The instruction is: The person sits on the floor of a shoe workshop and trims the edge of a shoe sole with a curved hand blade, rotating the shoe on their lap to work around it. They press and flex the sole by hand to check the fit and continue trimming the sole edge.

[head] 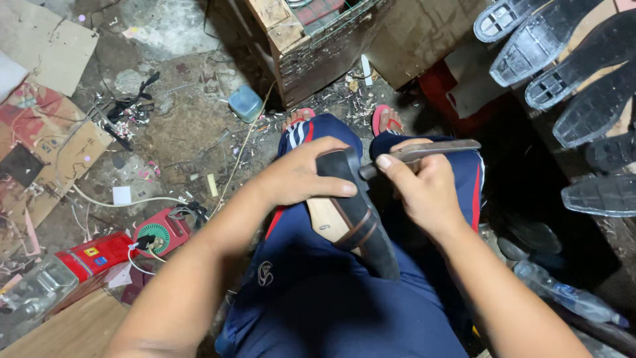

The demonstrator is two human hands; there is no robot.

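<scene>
A dark shoe (361,222) with a tan insole and a brown strap rests on my lap, sole side turned right. My left hand (305,176) grips its upper end, fingers wrapped over the top. My right hand (421,189) holds a small hammer (430,150) by its brown handle, the head touching the shoe's upper edge next to my left fingers. I sit in blue trousers with red and white stripes, my feet in red sandals (386,119) on the floor.
Several black shoe soles (570,73) lie in a row at the upper right. A wooden block (311,46) stands ahead. A red small fan (158,232), red box, white cable, cardboard and scraps litter the floor left. A plastic bottle (563,295) lies at right.
</scene>
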